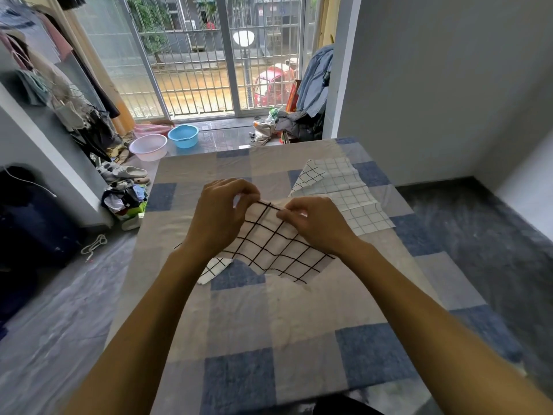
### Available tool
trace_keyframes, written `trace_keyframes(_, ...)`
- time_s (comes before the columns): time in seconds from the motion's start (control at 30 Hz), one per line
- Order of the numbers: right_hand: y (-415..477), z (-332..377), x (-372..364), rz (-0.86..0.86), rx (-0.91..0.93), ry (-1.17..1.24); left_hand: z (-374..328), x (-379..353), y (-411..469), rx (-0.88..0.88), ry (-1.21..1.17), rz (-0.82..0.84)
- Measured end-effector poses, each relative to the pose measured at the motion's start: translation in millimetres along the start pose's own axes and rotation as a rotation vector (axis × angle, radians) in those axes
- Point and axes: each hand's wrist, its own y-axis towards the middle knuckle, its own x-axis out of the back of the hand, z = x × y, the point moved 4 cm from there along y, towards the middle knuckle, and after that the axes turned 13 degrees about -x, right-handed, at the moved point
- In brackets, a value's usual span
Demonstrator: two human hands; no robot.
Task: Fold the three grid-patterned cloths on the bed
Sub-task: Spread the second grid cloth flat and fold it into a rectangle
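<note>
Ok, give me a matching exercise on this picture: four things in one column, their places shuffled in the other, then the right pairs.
1. bold-grid cloth
2. fine-grid cloth
3. small cloth
4. blue basin

A. on the floor
B. lying on the bed, far right
C. pinched by left hand and right hand
D. showing at the bold-grid cloth's left edge

Pairs: 1-C, 2-B, 3-D, 4-A

At ten o'clock a blue basin [183,136] sits just beside a pale pink basin [148,147], with hanging clothes [45,55] farther out. Slippers [128,172] lie near nine. At twelve, beyond the barred glass door [191,70], is what may be a red vehicle [272,85].
</note>
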Motion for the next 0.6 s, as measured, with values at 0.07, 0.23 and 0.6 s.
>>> trace_keyframes(0.07,-1,-3,-2,0.02,-0.02,-0.024,-1,1,-3,0.0,0.001,-0.003)
trace_keyframes(0.23,-2,-13,2,0.041,-0.055,-0.028,5,10,-10,0.029,0.007,-0.081)
trace_keyframes(0.6,-1,-12,17,0.047,-0.065,-0.139,10,-1,-19,0.004,0.212,0.091)
